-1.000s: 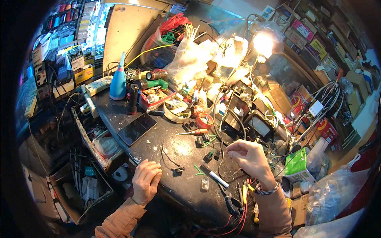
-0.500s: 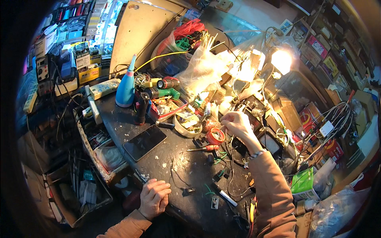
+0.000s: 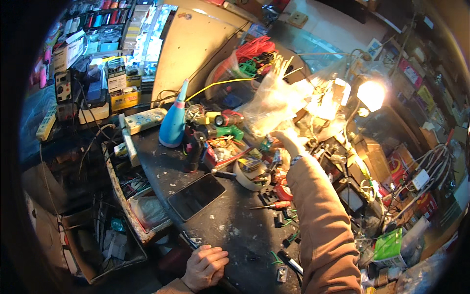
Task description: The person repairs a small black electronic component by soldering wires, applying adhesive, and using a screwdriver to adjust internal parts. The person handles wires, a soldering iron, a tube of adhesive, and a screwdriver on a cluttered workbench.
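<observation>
The right hand is nearest the clear plastic bag, which lies beyond the smartphone and to its right. Whether the hand touches the bag cannot be told, as strong light washes out the fingertips.

The bag should be light and limp, its thin film rather slippery and apt to crumple or tear if pulled by one edge. A gathered fold of film would probably give the surest hold. The pale strips at its far end look slender and stiffer, and might poke through. What else it holds is lost in the glare.

The right arm, in a brown sleeve, stretches long over the desk, passing to the right of the smartphone and bending slightly left towards the wrist. The hand is tipped forward, back upward; how far its fingers are parted, and whether they have hold of anything, cannot be told.

The left hand is at the desk's near edge, on the near side of the smartphone and apart from it. Its fingers are together and loosely curled; nothing shows in it, but the palm is hidden. The red-handled screwdriver lies right of the smartphone.
</observation>
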Available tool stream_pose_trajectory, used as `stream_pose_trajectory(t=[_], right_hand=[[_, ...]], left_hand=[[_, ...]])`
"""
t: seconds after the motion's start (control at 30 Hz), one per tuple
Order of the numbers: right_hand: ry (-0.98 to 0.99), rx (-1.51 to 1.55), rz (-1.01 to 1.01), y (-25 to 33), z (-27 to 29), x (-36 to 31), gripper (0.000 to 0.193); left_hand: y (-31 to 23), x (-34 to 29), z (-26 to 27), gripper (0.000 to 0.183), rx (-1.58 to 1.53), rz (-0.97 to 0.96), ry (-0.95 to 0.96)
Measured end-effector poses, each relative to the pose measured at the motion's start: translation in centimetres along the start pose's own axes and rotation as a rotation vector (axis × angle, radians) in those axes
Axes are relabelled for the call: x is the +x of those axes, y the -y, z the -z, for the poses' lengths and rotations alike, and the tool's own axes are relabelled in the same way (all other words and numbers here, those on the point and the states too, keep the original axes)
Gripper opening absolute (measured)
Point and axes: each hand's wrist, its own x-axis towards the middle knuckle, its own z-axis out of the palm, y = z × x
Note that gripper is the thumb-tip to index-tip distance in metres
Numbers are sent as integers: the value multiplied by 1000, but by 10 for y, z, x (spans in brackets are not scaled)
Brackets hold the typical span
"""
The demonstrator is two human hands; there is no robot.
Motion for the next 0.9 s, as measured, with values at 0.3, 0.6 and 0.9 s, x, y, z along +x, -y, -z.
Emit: stream_pose_trajectory(t=[0.3, 0.6, 0.9], right_hand=[[-32, -355, 92, 14, 49, -26, 29], [349, 400, 123, 53, 107, -503, 34], [711, 835, -469, -10, 62, -667, 34]], left_hand=[[12, -7, -5, 23, 23, -44, 22], [-51, 33, 44, 20, -384, 303, -33], [-123, 37, 94, 31, -615, 188, 513]])
